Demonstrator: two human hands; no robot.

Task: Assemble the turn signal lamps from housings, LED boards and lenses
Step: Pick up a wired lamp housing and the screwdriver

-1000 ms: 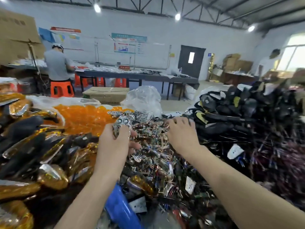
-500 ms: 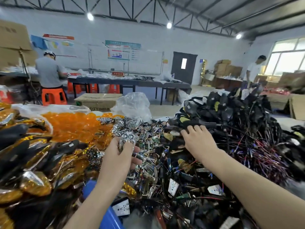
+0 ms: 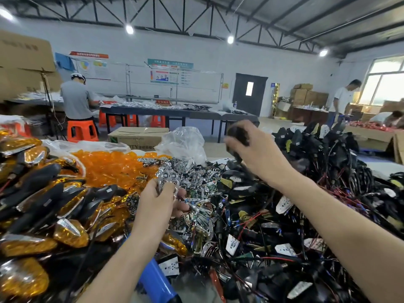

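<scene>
Gripping a black housing [image 3: 237, 134] in curled fingers, the right hand [image 3: 261, 155] is raised above the heap (the part is motion-blurred, so its details are unclear). The left hand [image 3: 156, 204] pinches a chrome reflector piece [image 3: 168, 182] between thumb and fingers, low over the parts. Just beyond that pinch lies a pile of chrome reflectors [image 3: 196, 171]. To its left are orange lenses [image 3: 109, 166], and nearer on that side amber lamps [image 3: 43, 206]. Below and right of the raised hand sprawls a tangle of wired housings [image 3: 328, 171]. A blue object [image 3: 156, 281] lies under the left forearm.
</scene>
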